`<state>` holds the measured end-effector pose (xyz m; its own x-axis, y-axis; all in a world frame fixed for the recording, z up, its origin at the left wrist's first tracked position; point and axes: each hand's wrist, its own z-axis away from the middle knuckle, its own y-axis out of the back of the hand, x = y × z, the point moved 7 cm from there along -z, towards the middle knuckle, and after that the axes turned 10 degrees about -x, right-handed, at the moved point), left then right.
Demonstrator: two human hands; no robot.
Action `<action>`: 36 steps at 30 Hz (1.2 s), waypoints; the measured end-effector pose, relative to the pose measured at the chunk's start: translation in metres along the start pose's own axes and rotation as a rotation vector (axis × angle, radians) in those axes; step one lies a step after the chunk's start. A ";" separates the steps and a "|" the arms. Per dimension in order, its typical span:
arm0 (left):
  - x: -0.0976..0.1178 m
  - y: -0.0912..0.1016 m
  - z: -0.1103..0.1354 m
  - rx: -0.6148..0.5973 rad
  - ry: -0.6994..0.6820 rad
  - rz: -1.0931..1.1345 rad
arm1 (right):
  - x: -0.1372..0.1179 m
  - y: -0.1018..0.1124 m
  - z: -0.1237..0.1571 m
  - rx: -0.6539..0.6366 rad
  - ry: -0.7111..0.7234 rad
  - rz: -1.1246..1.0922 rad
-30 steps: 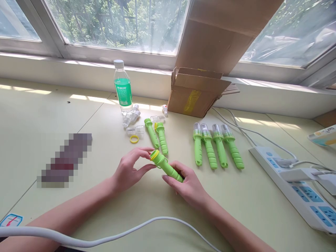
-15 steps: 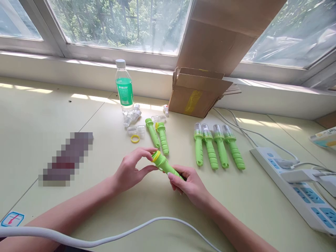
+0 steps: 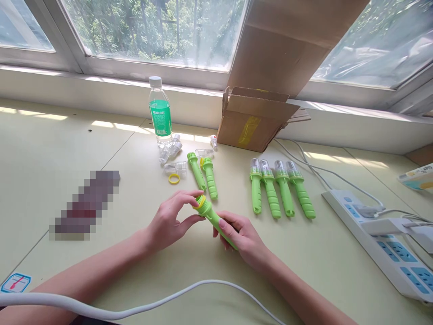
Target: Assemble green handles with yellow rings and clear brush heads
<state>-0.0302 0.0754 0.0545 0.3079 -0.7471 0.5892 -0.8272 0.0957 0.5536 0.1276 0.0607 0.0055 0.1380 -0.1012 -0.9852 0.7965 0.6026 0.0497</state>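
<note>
My right hand [image 3: 241,238] grips the ribbed handle of a green torch body [image 3: 212,216], held slanted above the table. My left hand [image 3: 170,218] pinches the yellow ring [image 3: 200,201] at its open top end between thumb and fingers. Two more green bodies [image 3: 203,175] without caps lie just beyond my hands. A loose yellow ring [image 3: 173,178] and several clear plastic caps [image 3: 171,155] lie near a water bottle [image 3: 160,112].
Several finished green torches with clear caps [image 3: 280,188] lie in a row on the right. A power strip [image 3: 382,239] with plugs and cables sits at the far right. An open cardboard box [image 3: 253,118] stands by the window sill. A grey cable [image 3: 135,306] crosses the near edge.
My right hand has shifted its grip on the handle and turned the green body a little steeper. My left hand stays pinched on the yellow ring.
</note>
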 end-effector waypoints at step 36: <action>0.004 -0.002 0.000 -0.055 -0.017 -0.064 | 0.002 -0.002 0.000 -0.034 -0.054 -0.017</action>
<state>-0.0275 0.0722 0.0555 0.3510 -0.7638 0.5417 -0.7787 0.0832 0.6218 0.1263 0.0597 0.0039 0.1571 -0.1535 -0.9756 0.7788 0.6267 0.0268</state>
